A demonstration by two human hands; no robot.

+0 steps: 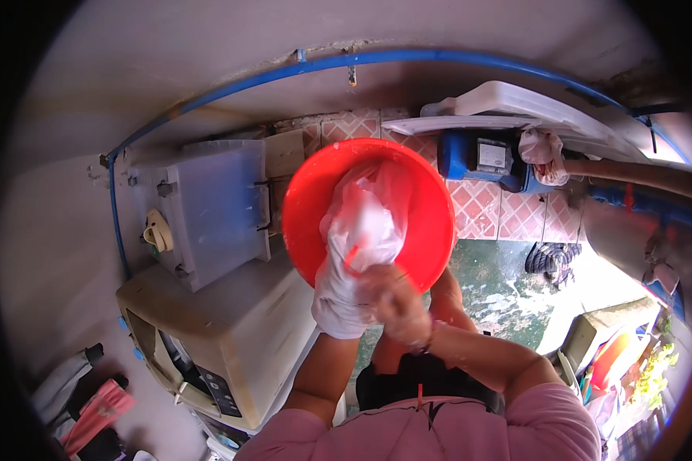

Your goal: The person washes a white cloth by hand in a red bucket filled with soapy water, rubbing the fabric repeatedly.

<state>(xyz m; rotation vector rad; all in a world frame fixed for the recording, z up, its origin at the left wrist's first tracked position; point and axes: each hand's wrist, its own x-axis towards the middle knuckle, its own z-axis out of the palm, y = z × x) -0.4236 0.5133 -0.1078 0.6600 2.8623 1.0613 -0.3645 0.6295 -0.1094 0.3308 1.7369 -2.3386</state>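
Note:
My left forearm (321, 376) runs up into a bunched white cloth (337, 300), which hides the hand and its fingers. The cloth drapes over the near rim of a round red plastic bucket (304, 223). Further in, a whitish, partly see-through mass (373, 207) fills the bucket's middle; whether it is wet cloth or plastic cannot be made out. Just right of the white cloth, my right hand (398, 307) is curled and smeared by motion. A small red strip (351, 260) shows by its fingertips, too blurred to name.
To the left stand a beige twin-tub-like appliance (207, 307) and a clear plastic box (215, 203). A blue drum-shaped container (457, 157) and white panels (507, 104) lie beyond the bucket. A dark coiled bundle (552, 261) rests on the wet green floor (496, 288).

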